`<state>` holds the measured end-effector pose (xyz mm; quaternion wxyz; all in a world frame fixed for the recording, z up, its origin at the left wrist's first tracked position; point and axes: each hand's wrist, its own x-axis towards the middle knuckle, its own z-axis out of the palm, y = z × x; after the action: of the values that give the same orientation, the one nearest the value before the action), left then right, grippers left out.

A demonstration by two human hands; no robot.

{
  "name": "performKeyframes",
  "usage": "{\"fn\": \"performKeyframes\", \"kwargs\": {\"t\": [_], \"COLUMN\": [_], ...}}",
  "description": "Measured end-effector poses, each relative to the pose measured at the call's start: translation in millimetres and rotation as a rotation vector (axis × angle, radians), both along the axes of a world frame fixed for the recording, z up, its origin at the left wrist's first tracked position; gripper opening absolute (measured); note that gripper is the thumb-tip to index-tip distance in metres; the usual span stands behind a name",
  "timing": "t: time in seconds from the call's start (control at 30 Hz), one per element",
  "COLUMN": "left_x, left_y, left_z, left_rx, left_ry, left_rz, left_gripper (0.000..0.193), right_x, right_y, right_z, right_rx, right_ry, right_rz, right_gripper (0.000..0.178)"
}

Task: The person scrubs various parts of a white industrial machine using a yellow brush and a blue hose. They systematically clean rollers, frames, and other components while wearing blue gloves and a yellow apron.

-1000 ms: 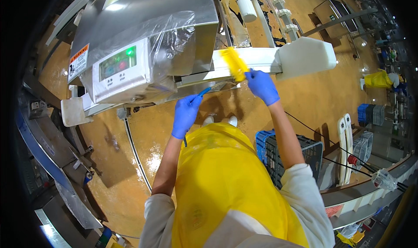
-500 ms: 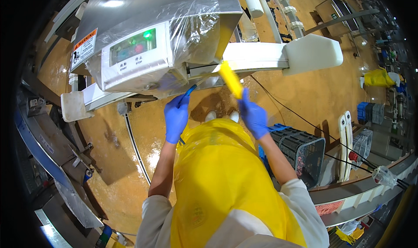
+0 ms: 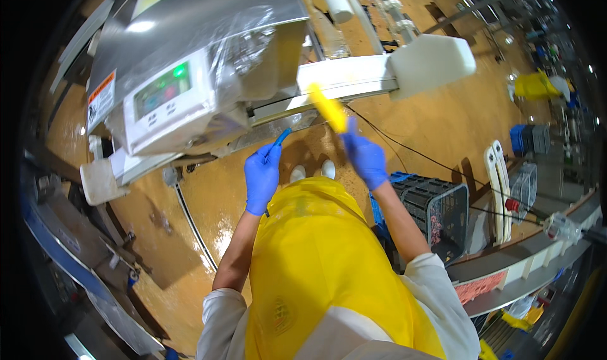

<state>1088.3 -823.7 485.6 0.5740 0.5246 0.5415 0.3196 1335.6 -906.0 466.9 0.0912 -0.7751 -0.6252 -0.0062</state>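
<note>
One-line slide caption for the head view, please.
Blue-gloved left hand grips a blue tool; right hand holds a yellow tool at a conveyor.

Open floor [image 3: 436,123] lay beyond my right hand [image 3: 365,159], crossed only by a thin black cable [image 3: 404,148]. The steel machine [image 3: 208,62] and its white conveyor arm [image 3: 354,78] blocked everything above both hands. A black crate [image 3: 436,211] hemmed my right elbow; my yellow apron [image 3: 316,259] filled the space below.

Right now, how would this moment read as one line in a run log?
left hand: holds blue tool | right hand: holds yellow brush | both raised near white conveyor | standing, yellow apron
</note>
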Motion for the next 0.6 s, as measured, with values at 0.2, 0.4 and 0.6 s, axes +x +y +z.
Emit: {"fn": "performKeyframes", "kwargs": {"t": [0.2, 0.4, 0.6], "left_x": [61, 117, 156], "left_y": [21, 25, 21], "left_z": [9, 20, 48], "left_rx": [0.01, -0.03, -0.272], "left_ry": [-0.075, -0.2, -0.236], "left_rz": [-0.153, -0.276, -0.351], "left_gripper": [0.026, 0.026, 0.027], "right_x": [66, 72, 104], "right_y": [-24, -36, -105], "right_z": [-32, -40, -98], "right_rx": [0.006, -0.02, -0.024], "right_ry": [-0.054, 0.14, 0.887], "right_rz": [-0.448, -0.215, -0.788], "right_gripper": [0.057, 0.054, 0.037]}}
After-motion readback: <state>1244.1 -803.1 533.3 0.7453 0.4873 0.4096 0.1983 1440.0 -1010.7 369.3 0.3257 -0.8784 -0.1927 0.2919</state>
